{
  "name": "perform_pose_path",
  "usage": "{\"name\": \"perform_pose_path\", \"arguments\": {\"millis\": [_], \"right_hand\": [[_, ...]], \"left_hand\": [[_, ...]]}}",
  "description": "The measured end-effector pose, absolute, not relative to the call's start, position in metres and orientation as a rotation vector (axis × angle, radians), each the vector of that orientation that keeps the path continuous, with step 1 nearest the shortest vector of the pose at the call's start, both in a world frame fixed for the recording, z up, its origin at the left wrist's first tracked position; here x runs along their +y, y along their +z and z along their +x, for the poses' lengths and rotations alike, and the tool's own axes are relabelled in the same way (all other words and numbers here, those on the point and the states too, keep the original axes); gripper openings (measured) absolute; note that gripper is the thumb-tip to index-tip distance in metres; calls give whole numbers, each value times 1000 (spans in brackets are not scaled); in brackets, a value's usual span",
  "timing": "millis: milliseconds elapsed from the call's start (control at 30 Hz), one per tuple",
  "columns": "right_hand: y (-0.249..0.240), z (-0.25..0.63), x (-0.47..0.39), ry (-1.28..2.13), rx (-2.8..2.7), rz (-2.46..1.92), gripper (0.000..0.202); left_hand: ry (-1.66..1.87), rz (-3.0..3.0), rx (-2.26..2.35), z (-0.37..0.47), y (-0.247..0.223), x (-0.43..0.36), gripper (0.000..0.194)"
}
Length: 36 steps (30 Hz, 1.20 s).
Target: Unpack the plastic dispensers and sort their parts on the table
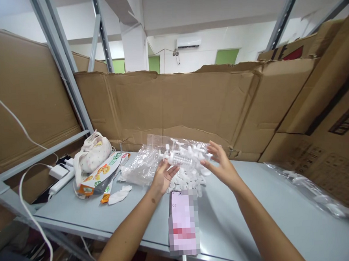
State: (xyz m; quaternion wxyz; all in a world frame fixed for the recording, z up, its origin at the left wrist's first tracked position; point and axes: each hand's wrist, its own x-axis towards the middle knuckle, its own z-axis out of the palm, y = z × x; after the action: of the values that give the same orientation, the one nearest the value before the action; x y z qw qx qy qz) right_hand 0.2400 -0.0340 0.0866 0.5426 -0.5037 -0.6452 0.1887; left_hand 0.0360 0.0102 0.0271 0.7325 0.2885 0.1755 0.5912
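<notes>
My left hand [164,177] pinches the left end of a clear tube with a ribbed or spring-like inside [180,160], held above a pile of small parts. At the right end of the tube, my right hand [219,162] has its fingers spread, with the thumb near a small white piece. Below and behind the tube lie many small white plastic parts [185,180], partly on a clear plastic bag [139,166]. A phone [183,220] with a lit screen lies in front of the pile, a white cable at its lower end.
On the left are a white cloth pouch [94,153], a snack package [106,172], a crumpled tissue [120,195] and a power strip [62,182]. A long bag of white parts [317,190] lies at the right. Cardboard [184,102] walls the back of the grey table [242,221].
</notes>
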Motion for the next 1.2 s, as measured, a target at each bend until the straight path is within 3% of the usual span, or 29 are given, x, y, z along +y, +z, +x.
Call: {"name": "perform_pose_path", "arguments": {"millis": [100, 367, 467, 667, 767, 933, 1200], "right_hand": [[67, 231, -29, 775, -1423, -1110, 79], [37, 231, -23, 1183, -966, -858, 44], [32, 242, -23, 1203, -868, -840, 33], [30, 250, -23, 1182, -760, -783, 34], [32, 250, -25, 1170, -726, -785, 34], [32, 254, -26, 1136, -725, -792, 30], [31, 259, -22, 1089, -723, -773, 26]], "left_hand": [[1279, 664, 337, 35, 30, 9, 27], [1184, 782, 390, 38, 29, 5, 41], [1290, 975, 516, 35, 29, 6, 46], [1776, 1453, 969, 21, 30, 13, 56], [1935, 1933, 1113, 12, 33, 16, 49], [1819, 2809, 1164, 6, 37, 13, 26], [1788, 3099, 1031, 6, 37, 11, 37]]}}
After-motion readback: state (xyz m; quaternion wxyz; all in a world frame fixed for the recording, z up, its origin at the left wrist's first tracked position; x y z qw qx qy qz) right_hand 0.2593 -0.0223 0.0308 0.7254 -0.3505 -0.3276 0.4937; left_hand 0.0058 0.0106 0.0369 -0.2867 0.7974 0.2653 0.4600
